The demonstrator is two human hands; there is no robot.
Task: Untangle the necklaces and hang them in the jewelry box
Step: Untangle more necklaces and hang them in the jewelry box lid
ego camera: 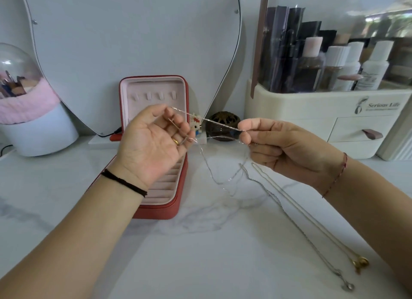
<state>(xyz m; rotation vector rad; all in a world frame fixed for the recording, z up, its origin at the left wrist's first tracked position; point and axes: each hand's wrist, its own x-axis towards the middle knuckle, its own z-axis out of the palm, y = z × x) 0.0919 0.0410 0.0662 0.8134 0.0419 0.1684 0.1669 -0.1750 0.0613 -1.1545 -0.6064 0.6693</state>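
Observation:
A thin silver necklace (219,122) is stretched in the air between both hands, its loop sagging down to the marble top. My left hand (156,140), palm up, holds one end with its fingertips. My right hand (281,147) pinches the other end between thumb and forefinger. The red jewelry box (182,169) stands open behind my left hand, its pink lid upright with several small hooks (153,96). Two more necklaces lie on the table at the right: a silver chain (296,225) with a round pendant and a pale chain with a gold pendant (360,263).
A heart-shaped mirror (133,42) stands behind the box. A white cosmetics organizer (330,111) with bottles fills the back right. A domed brush holder (29,111) sits at the left. A small block figure (196,122) and a dark carved bowl (223,125) stand beside the box.

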